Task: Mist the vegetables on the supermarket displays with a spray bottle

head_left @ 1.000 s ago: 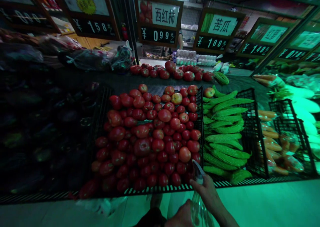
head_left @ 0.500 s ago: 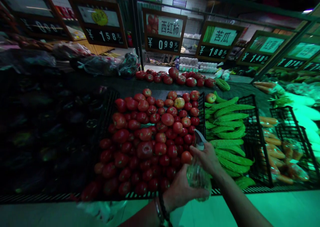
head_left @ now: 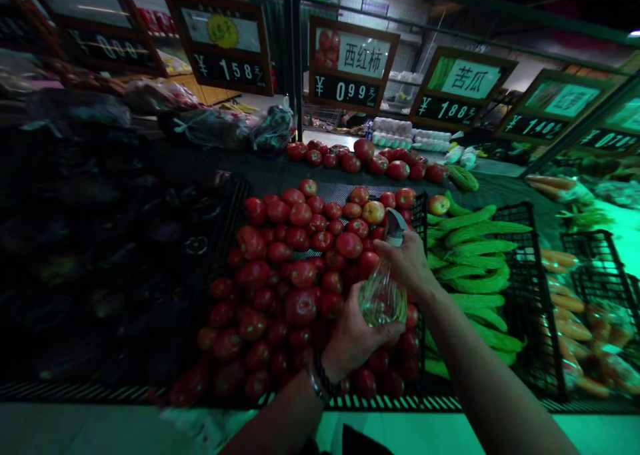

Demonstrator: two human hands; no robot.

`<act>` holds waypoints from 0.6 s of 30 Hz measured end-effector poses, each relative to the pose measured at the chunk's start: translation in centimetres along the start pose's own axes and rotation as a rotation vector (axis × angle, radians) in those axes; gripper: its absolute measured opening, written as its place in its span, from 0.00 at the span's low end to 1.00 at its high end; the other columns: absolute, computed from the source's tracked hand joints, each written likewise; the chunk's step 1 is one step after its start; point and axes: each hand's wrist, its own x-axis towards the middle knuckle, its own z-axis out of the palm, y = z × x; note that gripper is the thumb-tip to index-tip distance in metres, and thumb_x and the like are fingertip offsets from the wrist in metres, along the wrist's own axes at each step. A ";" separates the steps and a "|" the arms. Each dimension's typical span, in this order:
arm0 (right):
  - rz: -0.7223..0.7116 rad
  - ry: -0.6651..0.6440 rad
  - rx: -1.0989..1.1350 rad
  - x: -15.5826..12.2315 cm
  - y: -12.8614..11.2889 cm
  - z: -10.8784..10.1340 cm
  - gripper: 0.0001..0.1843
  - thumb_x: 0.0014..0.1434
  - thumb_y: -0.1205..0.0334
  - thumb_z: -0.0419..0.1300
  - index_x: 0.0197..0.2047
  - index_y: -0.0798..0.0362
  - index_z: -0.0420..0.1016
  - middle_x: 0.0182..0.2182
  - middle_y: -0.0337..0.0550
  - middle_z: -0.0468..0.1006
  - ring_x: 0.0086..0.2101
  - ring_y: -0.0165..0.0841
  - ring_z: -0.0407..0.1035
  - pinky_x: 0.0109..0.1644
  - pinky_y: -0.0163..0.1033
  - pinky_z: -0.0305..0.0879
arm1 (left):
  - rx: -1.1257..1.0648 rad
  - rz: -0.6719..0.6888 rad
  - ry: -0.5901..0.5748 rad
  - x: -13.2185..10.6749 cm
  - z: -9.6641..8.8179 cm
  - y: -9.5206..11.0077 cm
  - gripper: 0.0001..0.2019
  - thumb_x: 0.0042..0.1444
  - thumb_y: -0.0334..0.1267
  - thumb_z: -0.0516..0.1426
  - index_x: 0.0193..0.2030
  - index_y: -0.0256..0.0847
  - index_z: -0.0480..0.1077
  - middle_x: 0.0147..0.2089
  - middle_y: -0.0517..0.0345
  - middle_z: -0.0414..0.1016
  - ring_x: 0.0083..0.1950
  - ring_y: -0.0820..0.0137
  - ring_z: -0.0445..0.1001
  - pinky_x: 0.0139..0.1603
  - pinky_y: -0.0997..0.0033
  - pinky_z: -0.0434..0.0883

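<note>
A clear spray bottle (head_left: 383, 288) is held over a black crate (head_left: 419, 209) piled with red tomatoes (head_left: 300, 268). My left hand (head_left: 353, 338) is wrapped round the bottle's base from below. My right hand (head_left: 407, 261) grips the neck and the pale spray head (head_left: 395, 225), which points toward the tomatoes. A bracelet circles my left wrist.
Green bitter gourds (head_left: 470, 255) fill the crate to the right, carrots (head_left: 570, 295) beyond them. Dark aubergines (head_left: 115, 255) lie at the left. More tomatoes (head_left: 370, 158) sit at the back. Price signs (head_left: 350, 68) hang overhead. A plastic bag (head_left: 200, 425) lies at the counter's front edge.
Both hands have risen with the bottle from the lower edge of the view up over the tomatoes. The view has shifted slightly leftward and down.
</note>
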 end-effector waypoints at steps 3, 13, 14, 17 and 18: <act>-0.007 -0.064 -0.005 -2.3 1.6 1.5 0.16 0.52 0.46 0.68 0.33 0.49 0.73 0.26 0.36 0.74 0.29 0.35 0.64 0.35 0.39 0.61 | -0.016 -0.078 -0.054 -1.2 -1.3 -2.4 0.45 0.46 0.50 0.80 0.67 0.42 0.67 0.65 0.43 0.81 0.66 0.50 0.80 0.71 0.44 0.75; 0.078 -0.163 -0.018 -13.8 6.9 2.5 0.24 0.61 0.49 0.67 0.57 0.51 0.81 0.39 0.43 0.85 0.37 0.40 0.77 0.46 0.43 0.75 | -0.250 -0.342 -0.254 -8.6 -1.6 -8.7 0.53 0.40 0.47 0.82 0.71 0.42 0.65 0.70 0.39 0.77 0.71 0.44 0.75 0.73 0.40 0.71; 0.065 -0.174 -0.007 -15.0 7.4 2.4 0.26 0.61 0.49 0.67 0.59 0.51 0.80 0.43 0.45 0.86 0.41 0.42 0.78 0.50 0.45 0.76 | -0.271 -0.355 -0.260 -9.6 -1.3 -9.3 0.54 0.39 0.47 0.82 0.71 0.43 0.65 0.71 0.38 0.76 0.72 0.43 0.74 0.74 0.38 0.70; 0.089 -0.238 -0.015 -18.5 8.9 2.1 0.26 0.62 0.47 0.66 0.58 0.51 0.80 0.40 0.44 0.86 0.39 0.43 0.79 0.47 0.46 0.76 | -0.315 -0.384 -0.284 -12.6 -0.3 -11.0 0.54 0.37 0.47 0.82 0.71 0.45 0.65 0.71 0.39 0.75 0.73 0.42 0.73 0.74 0.37 0.69; 0.113 -0.261 -0.018 -19.6 9.4 2.1 0.26 0.62 0.46 0.66 0.58 0.52 0.80 0.37 0.43 0.85 0.37 0.43 0.79 0.45 0.46 0.76 | -0.309 -0.401 -0.295 -13.6 0.0 -11.6 0.54 0.37 0.47 0.82 0.71 0.46 0.65 0.70 0.40 0.76 0.72 0.43 0.73 0.73 0.37 0.70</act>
